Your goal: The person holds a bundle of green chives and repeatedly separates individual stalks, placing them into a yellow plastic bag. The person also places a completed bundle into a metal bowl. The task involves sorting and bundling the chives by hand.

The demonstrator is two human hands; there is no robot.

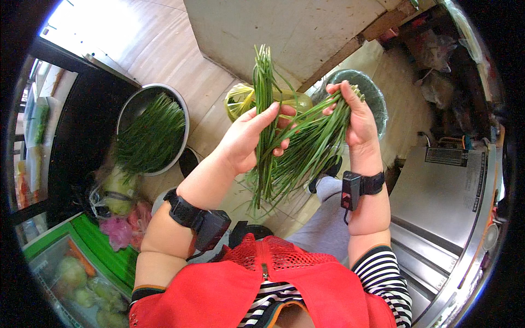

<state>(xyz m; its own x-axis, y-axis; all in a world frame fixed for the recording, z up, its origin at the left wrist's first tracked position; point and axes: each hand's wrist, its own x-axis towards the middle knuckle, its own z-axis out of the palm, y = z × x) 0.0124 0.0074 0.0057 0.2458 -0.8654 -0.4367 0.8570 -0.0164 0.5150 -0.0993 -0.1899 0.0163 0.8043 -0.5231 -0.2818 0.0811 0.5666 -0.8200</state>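
My left hand [262, 127] grips an upright bunch of garlic chives [263, 80], its pale cut ends pointing away from me. In my right hand [361, 117] is a looser bunch of chives [318, 141], held near the pale ends between thumb and fingers. The leaves of this bunch fan down to the left and cross behind the left-hand bunch. Beyond my hands sits a yellow plastic bag [238, 100], partly covered by the chives. Behind my right hand stands a bin with a plastic liner [375, 102]. To the left, a round metal basin [188, 127] holds a heap of chives [151, 135].
A pale panel [283, 28] stands ahead on the tiled floor [205, 94]. At right is a stainless-steel appliance [439, 176]. Bagged pale green produce [119, 192] and a pink plastic bag [117, 231] lie at left, beside a green-edged case [102, 235] with vegetables.
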